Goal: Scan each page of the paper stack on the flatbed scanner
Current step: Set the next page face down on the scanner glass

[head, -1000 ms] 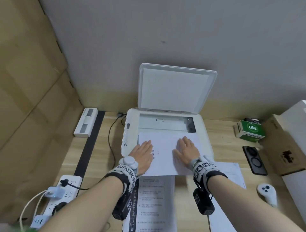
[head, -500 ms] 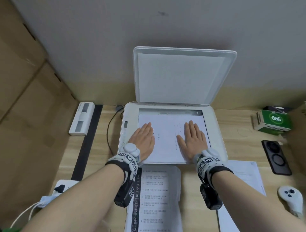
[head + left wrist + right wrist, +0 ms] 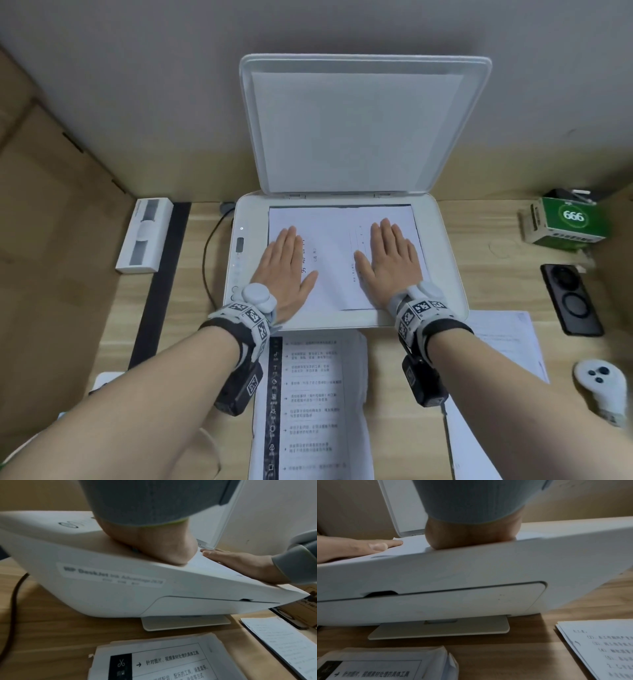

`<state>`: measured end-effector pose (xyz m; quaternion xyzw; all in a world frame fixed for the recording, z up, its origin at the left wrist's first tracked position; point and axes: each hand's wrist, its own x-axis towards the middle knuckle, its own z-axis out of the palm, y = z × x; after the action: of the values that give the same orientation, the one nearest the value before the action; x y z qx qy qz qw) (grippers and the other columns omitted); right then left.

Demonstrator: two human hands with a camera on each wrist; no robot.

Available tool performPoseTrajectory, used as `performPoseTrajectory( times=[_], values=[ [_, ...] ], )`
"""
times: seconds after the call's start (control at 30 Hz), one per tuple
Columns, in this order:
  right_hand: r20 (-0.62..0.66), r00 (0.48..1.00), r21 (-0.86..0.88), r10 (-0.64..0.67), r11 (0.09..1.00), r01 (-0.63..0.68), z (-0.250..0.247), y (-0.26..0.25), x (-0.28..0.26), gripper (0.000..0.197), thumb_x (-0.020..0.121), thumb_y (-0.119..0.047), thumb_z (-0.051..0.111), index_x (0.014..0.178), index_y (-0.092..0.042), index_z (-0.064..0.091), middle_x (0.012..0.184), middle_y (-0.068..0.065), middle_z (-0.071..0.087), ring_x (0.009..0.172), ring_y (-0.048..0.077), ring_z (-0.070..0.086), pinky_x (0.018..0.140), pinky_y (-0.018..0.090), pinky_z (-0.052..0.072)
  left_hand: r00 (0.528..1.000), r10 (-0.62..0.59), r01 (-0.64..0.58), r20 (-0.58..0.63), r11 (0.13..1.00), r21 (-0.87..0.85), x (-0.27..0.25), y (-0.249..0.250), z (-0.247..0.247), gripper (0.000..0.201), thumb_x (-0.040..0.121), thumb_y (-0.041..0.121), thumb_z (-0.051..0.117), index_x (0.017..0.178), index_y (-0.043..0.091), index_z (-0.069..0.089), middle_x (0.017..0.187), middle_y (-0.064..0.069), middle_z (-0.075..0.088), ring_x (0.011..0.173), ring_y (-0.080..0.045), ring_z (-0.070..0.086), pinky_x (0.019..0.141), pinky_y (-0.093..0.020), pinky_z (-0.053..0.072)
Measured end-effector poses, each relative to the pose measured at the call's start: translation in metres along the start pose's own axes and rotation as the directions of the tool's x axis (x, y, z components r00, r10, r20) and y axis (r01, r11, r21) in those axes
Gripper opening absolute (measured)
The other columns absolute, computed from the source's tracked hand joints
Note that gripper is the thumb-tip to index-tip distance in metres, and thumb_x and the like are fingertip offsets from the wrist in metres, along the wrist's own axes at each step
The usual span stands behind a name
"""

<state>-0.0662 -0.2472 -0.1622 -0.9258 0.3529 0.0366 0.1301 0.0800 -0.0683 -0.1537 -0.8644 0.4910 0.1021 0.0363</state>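
A white flatbed scanner [image 3: 442, 246] stands against the wall with its lid [image 3: 359, 126] raised upright. One sheet of paper [image 3: 334, 246] lies face down on the glass, filling it up to the far edge. My left hand [image 3: 286, 267] presses flat on the sheet's left part, fingers straight. My right hand [image 3: 390, 260] presses flat on its right part. The wrist views show each palm heel on the scanner's front edge [image 3: 171, 566] [image 3: 471, 555]. A paper stack [image 3: 308, 404] with printed text lies on the desk in front of the scanner. More sheets [image 3: 503, 346] lie to its right.
A green box [image 3: 568, 221], a dark phone [image 3: 570, 298] and a white controller [image 3: 603, 387] sit at the right. A white case [image 3: 144, 236] and black strip [image 3: 161, 284] lie left, with a cable [image 3: 207, 260] beside the scanner. Cardboard walls the left side.
Both hands slid the sheet away from me onto the glass until it covers it fully. The head view also moved closer and more overhead.
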Motion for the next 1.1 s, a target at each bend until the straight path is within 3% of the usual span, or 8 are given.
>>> performPoseTrajectory(
  times=[0.43,0.83,0.9,1.0,1.03,1.1],
  values=[
    [0.007,1.000,0.014,-0.011,1.000,0.010,0.001,0.001,-0.005,0.073,0.098,-0.061,0.010,0.159,-0.022,-0.005,0.166,-0.005,-0.013,0.152,0.014,-0.014,0.124,0.038,-0.003,1.000,0.010,-0.010,0.002,1.000,0.000,-0.007,0.000,0.001,0.082,0.092,0.057,-0.007,0.154,0.004,-0.009,0.161,-0.012,-0.021,0.148,-0.025,-0.020,0.123,-0.039,-0.003],
    [-0.036,0.999,0.020,-0.010,1.000,0.011,0.001,0.000,-0.003,0.074,0.098,-0.060,0.013,0.159,-0.021,-0.002,0.166,-0.004,-0.010,0.152,0.016,-0.010,0.124,0.039,-0.001,1.000,0.006,-0.006,0.007,1.000,0.013,-0.002,0.000,-0.001,0.076,0.099,0.054,0.009,0.154,0.003,-0.008,0.161,-0.012,-0.020,0.149,-0.025,-0.018,0.123,-0.040,0.000],
    [-0.039,0.999,0.007,-0.017,1.000,0.018,-0.003,0.000,-0.002,0.074,0.097,-0.060,0.017,0.158,-0.020,0.006,0.167,-0.002,-0.001,0.153,0.018,-0.002,0.123,0.041,0.007,1.000,0.005,-0.005,0.026,1.000,0.012,-0.002,0.000,-0.006,0.077,0.099,0.054,0.012,0.154,0.004,-0.005,0.162,-0.012,-0.016,0.150,-0.026,-0.014,0.123,-0.040,0.003],
    [-0.049,0.997,-0.043,-0.065,0.997,0.063,-0.019,0.003,0.004,0.062,0.094,-0.062,0.025,0.138,-0.019,0.036,0.149,0.002,0.035,0.139,0.026,0.031,0.109,0.042,0.034,0.998,-0.022,0.027,0.059,0.996,-0.082,0.002,0.003,-0.026,0.073,0.098,0.052,0.024,0.152,0.003,0.020,0.163,-0.013,0.006,0.150,-0.025,0.007,0.121,-0.040,0.015],
    [-0.043,0.996,-0.074,-0.072,0.995,0.069,-0.027,0.003,0.008,0.060,0.093,-0.063,0.024,0.131,-0.019,0.040,0.142,0.002,0.041,0.130,0.026,0.038,0.103,0.041,0.037,0.999,-0.034,0.038,0.031,0.991,-0.125,0.008,0.003,-0.036,0.068,0.098,0.050,0.029,0.147,0.003,0.030,0.161,-0.013,0.016,0.148,-0.024,0.016,0.118,-0.041,0.019],
    [-0.065,0.994,-0.106,-0.090,0.991,0.083,-0.052,-0.001,0.012,0.063,0.094,-0.064,0.023,0.132,-0.018,0.044,0.139,0.002,0.045,0.126,0.025,0.039,0.101,0.040,0.037,0.993,-0.019,-0.003,-0.113,0.982,-0.191,0.019,0.003,-0.067,0.060,0.096,0.044,0.037,0.142,0.005,0.036,0.158,-0.012,0.024,0.146,-0.024,0.022,0.117,-0.043,0.020]
  ],
)
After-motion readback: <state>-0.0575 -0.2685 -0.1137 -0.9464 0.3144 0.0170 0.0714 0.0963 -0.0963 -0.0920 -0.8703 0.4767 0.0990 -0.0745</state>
